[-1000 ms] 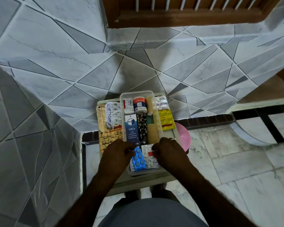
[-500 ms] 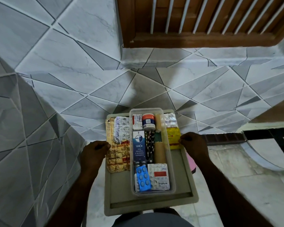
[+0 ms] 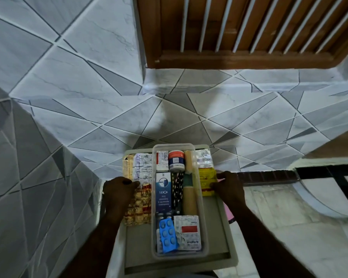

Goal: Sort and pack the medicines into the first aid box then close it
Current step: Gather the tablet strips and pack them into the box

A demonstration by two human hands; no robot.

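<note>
Your left hand and right hand clamp the first aid box sides; inner clear tray holds blister packs, jar, cartons.

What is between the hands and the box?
Nothing visible. The left hand sits at the first aid box's left edge over the gold blister strips; the right hand is at the right edge, touching the yellow packet.
</note>
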